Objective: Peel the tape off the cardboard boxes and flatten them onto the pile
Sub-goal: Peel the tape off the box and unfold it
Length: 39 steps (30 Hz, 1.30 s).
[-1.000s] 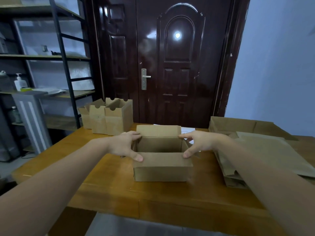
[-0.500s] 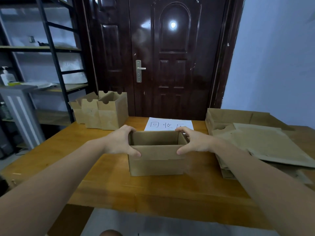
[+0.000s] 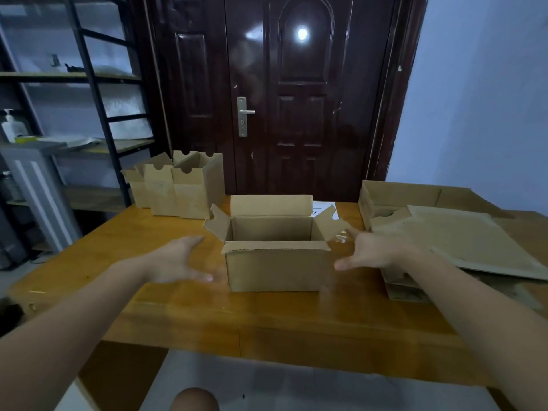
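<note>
Reaching forward from the bottom of the view, two bare forearms stretch over a wooden bench (image 3: 184, 315). The left hand (image 3: 175, 262) hovers just left of an open cardboard box (image 3: 277, 269), fingers spread and relaxed, grasping nothing and not touching the box. The right hand (image 3: 370, 250) hovers just right of the same box, also spread and released, with its fingertips near the box's right side flap; both hands are slightly blurred. The box sits upright in the middle of the bench with its top open: the far flap stands up, the two notched side flaps splay outward, and the near flap is folded down along the front wall. To the right, on the bench, lies a pile of flattened cardboard (image 3: 462, 241), with a large sheet on top and another opened box (image 3: 397, 197) behind it. Behind the central box, a white sheet of paper (image 3: 324, 209) with dark writing peeks out; the writing cannot be read. At the far left corner of the bench stands a cluster of small upright open boxes (image 3: 181, 188), touching one another. Beyond the bench are a dark glossy door (image 3: 296, 99) with a metal handle, a metal shelving rack (image 3: 89, 84) to the left holding a pump bottle (image 3: 12, 127), and a pale blue wall (image 3: 480, 99) to the right.
</note>
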Each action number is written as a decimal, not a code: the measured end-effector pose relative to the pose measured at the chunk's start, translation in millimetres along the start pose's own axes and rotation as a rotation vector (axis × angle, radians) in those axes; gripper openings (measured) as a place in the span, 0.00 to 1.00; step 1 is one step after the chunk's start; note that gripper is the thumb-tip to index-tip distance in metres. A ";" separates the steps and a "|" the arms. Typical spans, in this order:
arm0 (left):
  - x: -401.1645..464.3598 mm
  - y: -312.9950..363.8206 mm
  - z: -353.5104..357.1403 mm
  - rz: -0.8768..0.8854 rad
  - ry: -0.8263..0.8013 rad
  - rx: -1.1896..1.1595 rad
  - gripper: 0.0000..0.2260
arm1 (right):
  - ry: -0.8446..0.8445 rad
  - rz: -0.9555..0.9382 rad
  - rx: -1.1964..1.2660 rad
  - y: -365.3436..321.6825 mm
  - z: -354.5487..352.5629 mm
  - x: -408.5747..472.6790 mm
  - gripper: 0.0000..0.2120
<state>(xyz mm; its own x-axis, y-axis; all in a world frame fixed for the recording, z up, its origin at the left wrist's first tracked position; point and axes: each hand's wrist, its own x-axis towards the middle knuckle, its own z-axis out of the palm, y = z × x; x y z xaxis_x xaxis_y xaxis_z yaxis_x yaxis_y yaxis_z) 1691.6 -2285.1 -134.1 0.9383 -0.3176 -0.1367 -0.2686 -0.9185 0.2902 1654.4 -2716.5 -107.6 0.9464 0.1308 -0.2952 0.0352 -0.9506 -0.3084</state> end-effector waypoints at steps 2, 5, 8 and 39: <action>5.5 10.3 18.0 0.008 -0.030 -0.011 0.49 | -0.045 0.041 -0.024 -6.8 16.8 -4.1 0.49; 14.6 26.2 37.6 0.070 -0.094 -0.065 0.38 | -0.028 0.008 0.045 -14.0 45.4 3.3 0.50; 20.7 34.4 49.0 0.087 -0.105 -0.107 0.29 | -0.014 -0.078 0.090 -17.6 65.7 16.1 0.47; 21.8 100.4 -32.4 0.031 0.469 -0.215 0.37 | 0.519 -0.097 0.424 -48.1 -7.0 -7.1 0.31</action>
<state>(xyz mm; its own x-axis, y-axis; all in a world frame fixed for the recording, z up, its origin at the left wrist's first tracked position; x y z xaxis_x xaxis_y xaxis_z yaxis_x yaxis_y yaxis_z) 1692.2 -2376.7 -77.2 0.9407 -0.1591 0.2998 -0.2934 -0.8253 0.4825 1648.3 -2673.7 -84.3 0.9805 -0.0431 0.1919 0.0990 -0.7350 -0.6708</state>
